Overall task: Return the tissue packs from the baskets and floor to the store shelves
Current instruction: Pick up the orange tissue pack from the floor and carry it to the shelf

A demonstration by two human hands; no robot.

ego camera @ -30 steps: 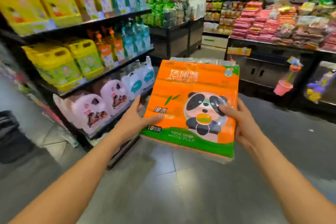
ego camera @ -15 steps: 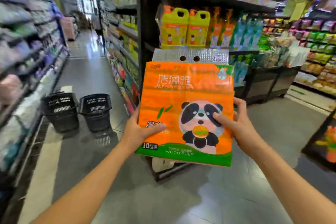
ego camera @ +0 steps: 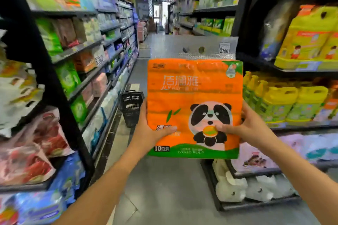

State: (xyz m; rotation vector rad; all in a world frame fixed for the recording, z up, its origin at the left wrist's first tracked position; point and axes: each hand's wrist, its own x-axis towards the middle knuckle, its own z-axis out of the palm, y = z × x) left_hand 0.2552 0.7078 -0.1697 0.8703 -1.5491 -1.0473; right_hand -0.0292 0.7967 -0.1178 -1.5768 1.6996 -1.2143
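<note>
hidden: basket [ego camera: 130, 108] right side behind tissue pack [ego camera: 194, 97] | blurred: left shelves [ego camera: 54, 78] (labels unreadable)

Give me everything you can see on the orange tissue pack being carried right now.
The orange tissue pack is a soft plastic-wrapped bundle, held upright in mid-air over the aisle floor, front facing the camera. It shows a panda picture, white lettering, a green band along the bottom reading WOOD PULP, and a clear plastic header with two holes and a price sticker. The left hand grips its lower left edge, the right hand its lower right; thumbs press the front.
</note>
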